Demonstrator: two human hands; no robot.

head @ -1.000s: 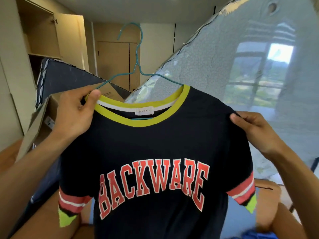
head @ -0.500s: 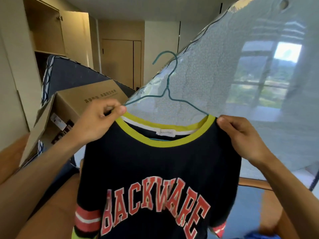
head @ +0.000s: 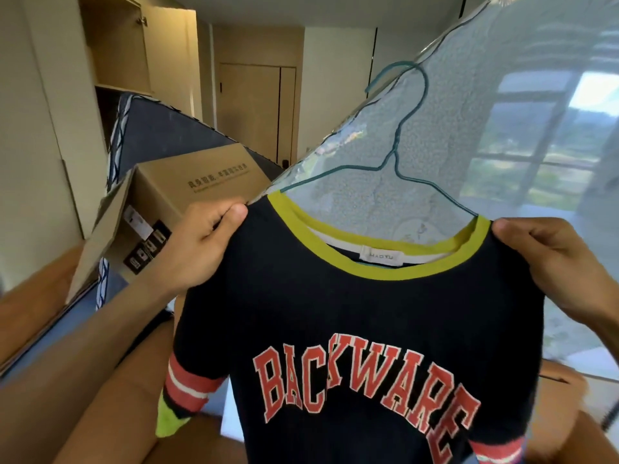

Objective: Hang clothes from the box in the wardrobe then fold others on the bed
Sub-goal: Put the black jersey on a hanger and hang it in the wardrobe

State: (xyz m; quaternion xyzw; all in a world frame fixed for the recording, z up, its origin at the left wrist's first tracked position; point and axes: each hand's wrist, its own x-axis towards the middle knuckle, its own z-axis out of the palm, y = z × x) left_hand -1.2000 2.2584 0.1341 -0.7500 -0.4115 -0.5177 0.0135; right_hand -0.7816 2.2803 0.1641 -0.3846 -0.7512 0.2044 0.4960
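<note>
I have both hands raised in front of the camera, forearms coming up from the lower corners. My left grip (head: 197,249) is closed on the shirt's left shoulder just beside the collar: the thumb lies on top and the fingers curl behind, pinching the cloth. My right grip (head: 562,259) pinches the opposite shoulder the same way, thumb tip at the collar's edge.

The dark T-shirt (head: 368,313) hangs spread between them, facing me, with a yellow-green collar, red "BACKWARE" lettering and red-and-white bands on the sleeves. It sits on a teal wire hanger (head: 394,158), whose arms run into the neck opening. The hook stands above the collar, and neither hand touches it.

Left of my left wrist, an open cardboard box (head: 201,182) rests on the dark blue bed (head: 160,135), one flap hanging toward me. Beyond it at the upper left is the wardrobe (head: 114,45) with a door swung open, well apart from the shirt. A closed door (head: 254,108) is at the far end of the room. A pale speckled surface (head: 502,95) fills the upper right behind the hanger; I cannot tell what it is. The shirt blocks my view of everything low and centre.
</note>
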